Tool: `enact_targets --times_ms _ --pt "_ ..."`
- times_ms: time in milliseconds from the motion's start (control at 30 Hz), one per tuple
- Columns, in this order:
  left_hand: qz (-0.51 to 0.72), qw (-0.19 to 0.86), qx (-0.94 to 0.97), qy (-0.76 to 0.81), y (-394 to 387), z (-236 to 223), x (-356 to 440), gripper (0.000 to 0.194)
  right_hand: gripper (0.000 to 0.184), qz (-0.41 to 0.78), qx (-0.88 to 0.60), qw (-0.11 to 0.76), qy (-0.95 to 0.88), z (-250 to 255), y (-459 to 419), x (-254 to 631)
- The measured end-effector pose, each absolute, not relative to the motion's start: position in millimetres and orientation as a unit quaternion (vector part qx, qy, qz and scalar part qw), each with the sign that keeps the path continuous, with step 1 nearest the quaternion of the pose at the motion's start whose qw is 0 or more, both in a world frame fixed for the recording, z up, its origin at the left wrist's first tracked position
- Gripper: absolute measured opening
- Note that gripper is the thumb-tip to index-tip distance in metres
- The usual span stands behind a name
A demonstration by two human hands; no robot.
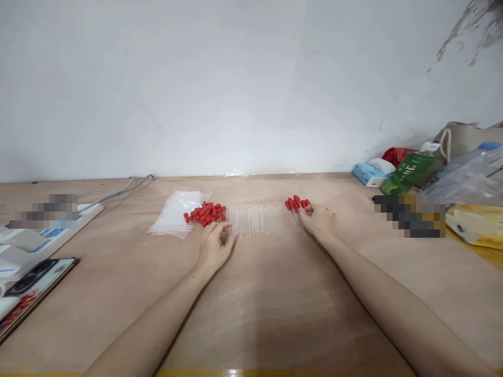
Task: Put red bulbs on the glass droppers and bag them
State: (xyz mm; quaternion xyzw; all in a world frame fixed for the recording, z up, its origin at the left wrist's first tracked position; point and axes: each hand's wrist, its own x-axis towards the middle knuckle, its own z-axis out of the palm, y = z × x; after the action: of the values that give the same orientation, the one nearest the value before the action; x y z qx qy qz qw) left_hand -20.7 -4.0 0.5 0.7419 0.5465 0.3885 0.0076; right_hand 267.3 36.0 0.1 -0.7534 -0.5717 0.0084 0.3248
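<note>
A row of thin clear glass dropper tubes (257, 220) lies side by side in the middle of the table. My left hand (214, 246) is at the row's left end, with thumb and forefinger apart and nothing visible between them. Just beyond it sits a heap of loose red rubber bulbs (204, 213), partly over a stack of clear plastic bags (173, 214). To the right of the tubes, my right hand (316, 220) pinches a glass dropper at a small group of red-bulbed droppers (295, 203). Its fingers hide part of that group.
On the left are a white power strip (88, 212) with a grey cable and a phone (39, 280). A blue tissue pack (371, 173), a green bottle (411, 167) and plastic bags (467, 173) crowd the right. A wall (236, 104) stands behind the table.
</note>
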Motion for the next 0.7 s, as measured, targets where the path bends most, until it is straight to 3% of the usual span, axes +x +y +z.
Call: enact_targets --times_ms 200,433,700 --pt "0.408 -0.091 0.678 0.605 5 -1 -33 0.022 0.028 0.048 -0.774 0.306 -0.552 2 35 264" --pt "0.373 -0.121 0.663 0.638 8 0 -38 0.020 0.028 0.040 -0.770 0.305 -0.559 3 33 264" --pt "0.343 -0.175 0.670 0.634 9 1 -34 0.020 0.024 -0.037 -0.734 0.306 -0.605 5 25 247"
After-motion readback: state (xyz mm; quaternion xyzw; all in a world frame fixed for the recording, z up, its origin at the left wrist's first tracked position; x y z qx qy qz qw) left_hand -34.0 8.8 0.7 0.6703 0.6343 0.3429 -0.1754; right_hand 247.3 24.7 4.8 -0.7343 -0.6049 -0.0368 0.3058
